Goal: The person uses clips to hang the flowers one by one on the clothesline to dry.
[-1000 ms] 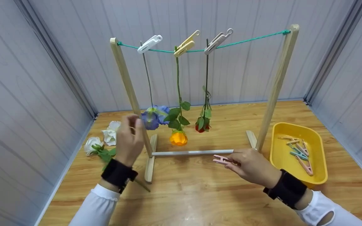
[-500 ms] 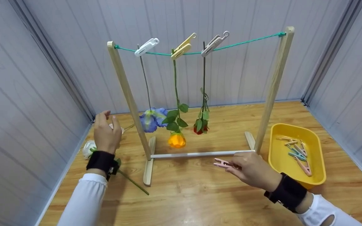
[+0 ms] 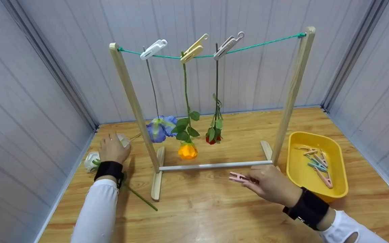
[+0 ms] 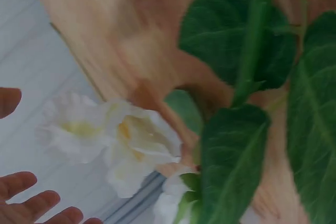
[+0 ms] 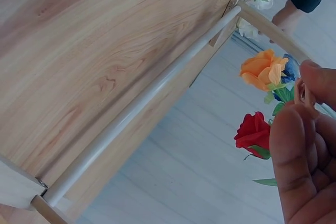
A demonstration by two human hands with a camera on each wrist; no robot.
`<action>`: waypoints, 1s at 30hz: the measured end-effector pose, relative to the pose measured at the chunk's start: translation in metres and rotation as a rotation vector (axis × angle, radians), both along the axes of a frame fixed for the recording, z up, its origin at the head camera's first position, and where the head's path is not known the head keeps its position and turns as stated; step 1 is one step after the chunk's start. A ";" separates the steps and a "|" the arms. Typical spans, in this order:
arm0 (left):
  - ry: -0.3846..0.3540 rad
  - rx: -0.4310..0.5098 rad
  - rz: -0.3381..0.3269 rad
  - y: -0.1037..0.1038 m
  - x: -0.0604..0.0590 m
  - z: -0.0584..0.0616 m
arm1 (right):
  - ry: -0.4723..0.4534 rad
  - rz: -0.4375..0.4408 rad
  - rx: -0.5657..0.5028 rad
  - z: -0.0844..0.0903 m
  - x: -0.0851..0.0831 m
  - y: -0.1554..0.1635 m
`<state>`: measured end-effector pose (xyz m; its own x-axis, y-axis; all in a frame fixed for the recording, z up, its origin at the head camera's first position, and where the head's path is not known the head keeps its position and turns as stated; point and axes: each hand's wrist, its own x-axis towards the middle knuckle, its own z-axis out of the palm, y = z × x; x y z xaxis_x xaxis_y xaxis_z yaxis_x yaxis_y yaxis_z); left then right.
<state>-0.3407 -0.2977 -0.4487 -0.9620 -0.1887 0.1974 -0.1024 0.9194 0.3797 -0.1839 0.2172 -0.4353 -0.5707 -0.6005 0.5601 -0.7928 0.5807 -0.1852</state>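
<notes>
Over the white ruffled flower (image 4: 142,140) at the left of the table reaches my left hand (image 3: 114,149), its fingers apart in the left wrist view with nothing between them. In the head view the hand partly covers that flower. A white rose (image 3: 92,161) with a green stem and leaves lies just beside it, its stem passing under my wrist. My right hand (image 3: 268,182) pinches a pink clothespin (image 3: 238,177) between thumb and fingers, in front of the rack's white bar (image 3: 211,165). Its clip end points left.
A wooden rack carries a green cord (image 3: 265,43). Clothespins on it hold a blue flower (image 3: 157,131), an orange rose (image 3: 187,151) and a red rose (image 3: 212,137) upside down. At the right stands a yellow bin (image 3: 294,175) with several clothespins.
My left hand has moved left, away from the rack post, and down over the white ruffled flower. The right hand stays nearly still with the pink clothespin. The head view has shifted slightly.
</notes>
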 end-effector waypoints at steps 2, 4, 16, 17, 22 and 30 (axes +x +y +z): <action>-0.033 -0.012 0.016 -0.003 -0.002 -0.005 | -0.001 0.004 -0.005 -0.001 0.000 0.001; -0.054 -0.021 0.026 -0.007 -0.005 -0.009 | -0.010 0.003 -0.011 -0.002 0.000 0.001; -0.158 -0.029 -0.004 -0.025 -0.005 -0.033 | -0.086 -0.011 -0.012 -0.002 0.002 0.002; -0.159 -0.034 -0.010 -0.024 -0.005 -0.033 | -0.089 -0.012 -0.011 -0.002 0.002 0.002; -0.159 -0.098 -0.019 -0.015 -0.007 -0.037 | -0.119 -0.011 -0.006 -0.002 0.001 0.004; -0.116 -0.156 -0.038 -0.005 -0.013 -0.042 | -0.052 0.006 -0.037 -0.005 -0.001 0.007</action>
